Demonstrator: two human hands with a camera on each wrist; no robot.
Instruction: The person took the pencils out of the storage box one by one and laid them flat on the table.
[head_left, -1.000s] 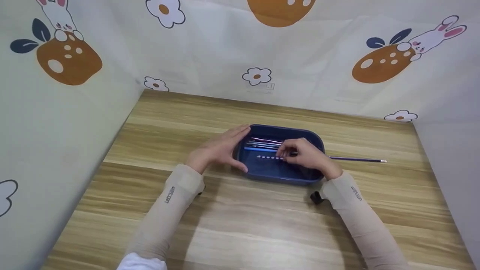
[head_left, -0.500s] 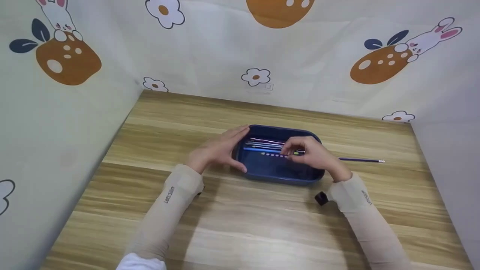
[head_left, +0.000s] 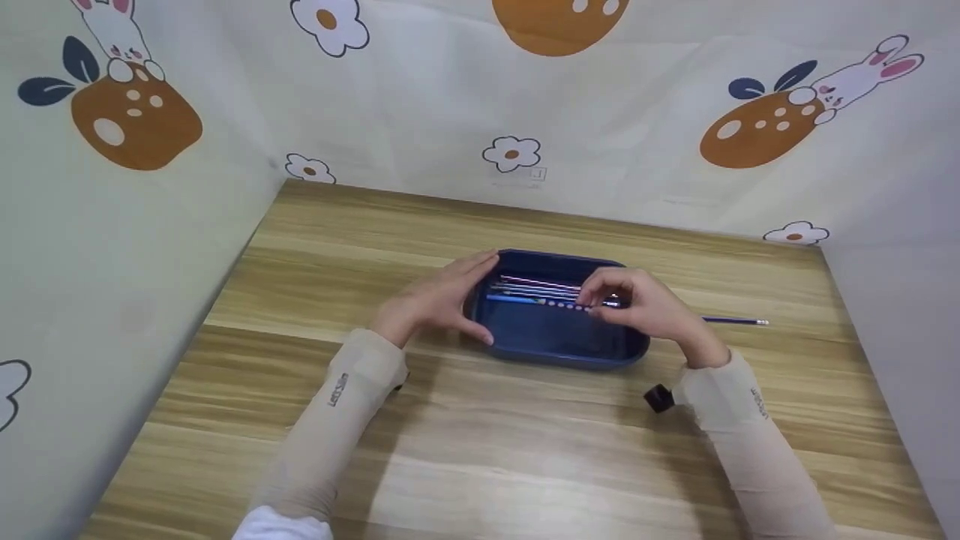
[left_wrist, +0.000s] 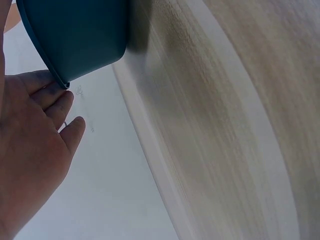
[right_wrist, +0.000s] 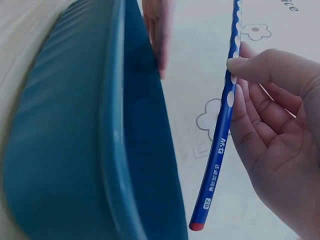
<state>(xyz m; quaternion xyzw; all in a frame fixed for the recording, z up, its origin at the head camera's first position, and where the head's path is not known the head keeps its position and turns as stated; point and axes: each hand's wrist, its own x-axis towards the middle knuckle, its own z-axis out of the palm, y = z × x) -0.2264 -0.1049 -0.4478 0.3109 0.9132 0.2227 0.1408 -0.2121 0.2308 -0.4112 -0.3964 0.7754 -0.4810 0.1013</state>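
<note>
Near the middle of the table stands a dark blue, rounded rectangular box (head_left: 559, 360). My left hand (head_left: 439, 296) rests against its left end, fingers extended toward the back corner and thumb at the front; fingertips meet the rim in the left wrist view. Between thumb and fingers, my right hand (head_left: 637, 304) pinches a blue pencil (right_wrist: 215, 150) with white oval spots and a red end, held over the box's right half. Its sharpened tip points left in the head view. Several slim pencils (head_left: 525, 286) lie side by side in the box, partly behind the right hand.
On the table right of the box lies another dark blue pencil (head_left: 735, 321) with a white eraser end, partly hidden by the right wrist. A wood-grain tabletop (head_left: 525, 450) surrounds the box. Printed fabric walls (head_left: 420, 97) enclose the back and sides.
My right hand has moved to the right along the box with the spotted pencil, which has shifted right and slightly back toward the other pencils. My left hand and the box stay in place.
</note>
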